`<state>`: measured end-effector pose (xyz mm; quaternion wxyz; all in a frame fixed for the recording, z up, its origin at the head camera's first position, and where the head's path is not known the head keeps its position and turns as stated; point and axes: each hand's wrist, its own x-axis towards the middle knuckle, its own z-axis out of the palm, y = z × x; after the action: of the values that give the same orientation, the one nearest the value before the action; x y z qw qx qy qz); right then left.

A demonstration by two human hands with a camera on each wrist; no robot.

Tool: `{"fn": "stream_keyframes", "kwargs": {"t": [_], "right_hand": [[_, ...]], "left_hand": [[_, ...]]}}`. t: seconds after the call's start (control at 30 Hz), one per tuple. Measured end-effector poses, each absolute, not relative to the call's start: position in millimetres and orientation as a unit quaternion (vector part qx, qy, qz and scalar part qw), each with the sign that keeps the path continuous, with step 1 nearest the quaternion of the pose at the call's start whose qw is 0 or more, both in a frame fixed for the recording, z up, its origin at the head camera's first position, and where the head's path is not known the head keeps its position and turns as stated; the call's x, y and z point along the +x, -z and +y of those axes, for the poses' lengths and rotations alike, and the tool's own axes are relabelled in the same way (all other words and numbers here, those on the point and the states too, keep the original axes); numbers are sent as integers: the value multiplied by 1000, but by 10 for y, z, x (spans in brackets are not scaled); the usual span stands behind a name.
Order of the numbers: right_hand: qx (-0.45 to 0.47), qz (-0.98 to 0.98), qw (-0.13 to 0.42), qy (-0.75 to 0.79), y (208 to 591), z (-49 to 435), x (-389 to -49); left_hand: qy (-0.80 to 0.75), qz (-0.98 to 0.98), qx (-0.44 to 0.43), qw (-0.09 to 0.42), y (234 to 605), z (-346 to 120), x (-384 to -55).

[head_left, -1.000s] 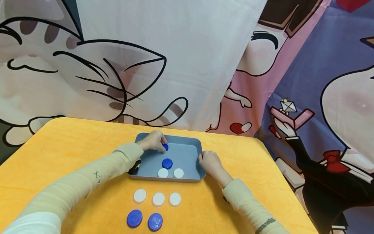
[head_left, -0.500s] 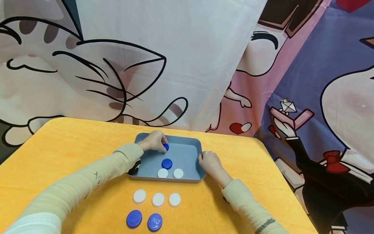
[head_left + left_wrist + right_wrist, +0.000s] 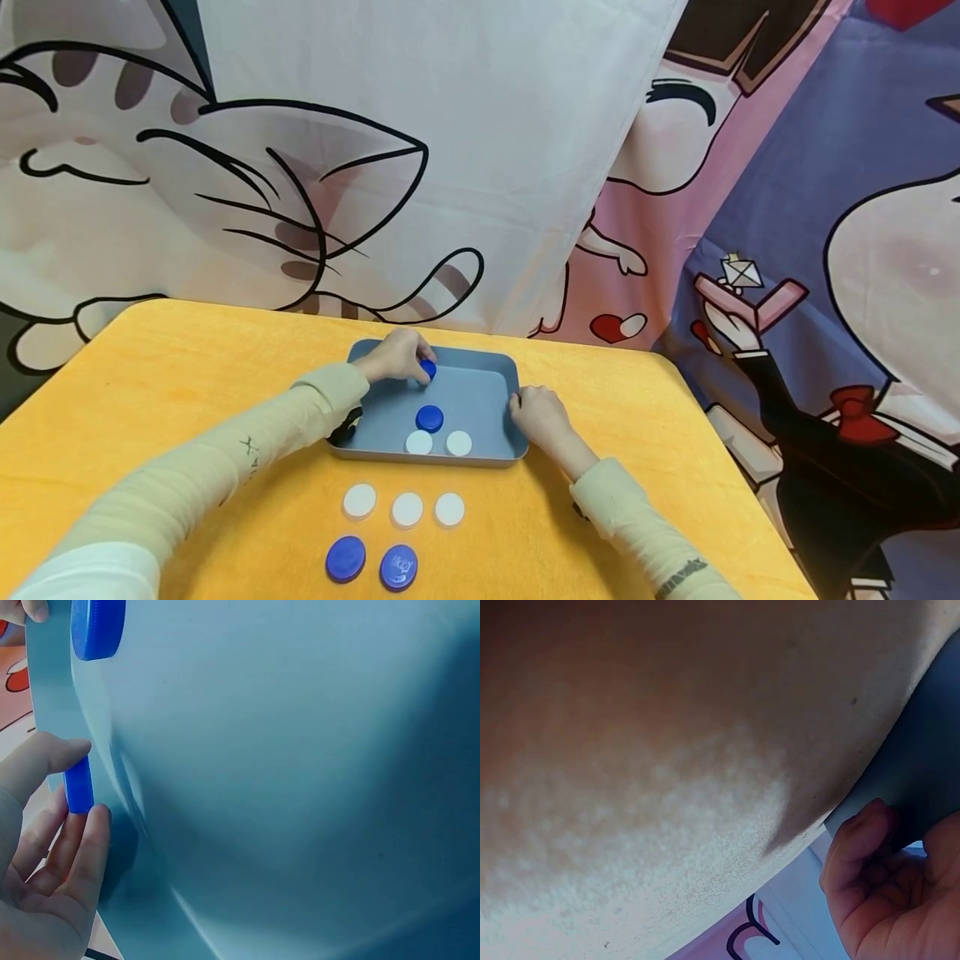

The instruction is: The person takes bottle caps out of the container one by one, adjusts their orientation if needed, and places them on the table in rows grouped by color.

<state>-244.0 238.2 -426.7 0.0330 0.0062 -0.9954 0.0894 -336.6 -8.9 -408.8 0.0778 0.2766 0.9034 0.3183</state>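
My left hand (image 3: 396,356) is over the far left part of a blue-grey tray (image 3: 480,400). Between thumb and fingertips it pinches a blue bottle cap (image 3: 428,371), seen edge-on in the left wrist view (image 3: 79,787). Nearer the front of the tray lie another blue bottle cap (image 3: 430,418) and two white caps, one on the left (image 3: 418,442) and one on the right (image 3: 458,443). My right hand (image 3: 540,414) grips the tray's right wall, its fingers curled over the rim in the right wrist view (image 3: 889,877).
In front of the tray, a row of white caps (image 3: 407,510) lies on the yellow tablecloth (image 3: 247,517). Closer still are two blue caps, a left one (image 3: 346,559) and a right one (image 3: 398,568). A printed cartoon curtain (image 3: 480,167) hangs behind the table.
The left hand has shifted slightly up and to the right in the head view, with the blue bottle cap still in its fingers. The right hand stays on the tray wall.
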Motion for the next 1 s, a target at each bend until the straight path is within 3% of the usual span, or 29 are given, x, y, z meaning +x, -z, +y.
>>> {"fn": "stream_keyframes", "kwargs": {"t": [0.23, 0.57, 1.0], "right_hand": [[3, -995, 34, -90, 4262, 2388, -2447], [3, -995, 30, -91, 4258, 2382, -2442], [9, -995, 36, -90, 4248, 2368, -2413]], "left_hand": [[-317, 905, 276, 65, 4059, -88, -3382], [-335, 898, 285, 5, 3939, -58, -3314], [-351, 891, 287, -3, 3794, -56, -3130]]}}
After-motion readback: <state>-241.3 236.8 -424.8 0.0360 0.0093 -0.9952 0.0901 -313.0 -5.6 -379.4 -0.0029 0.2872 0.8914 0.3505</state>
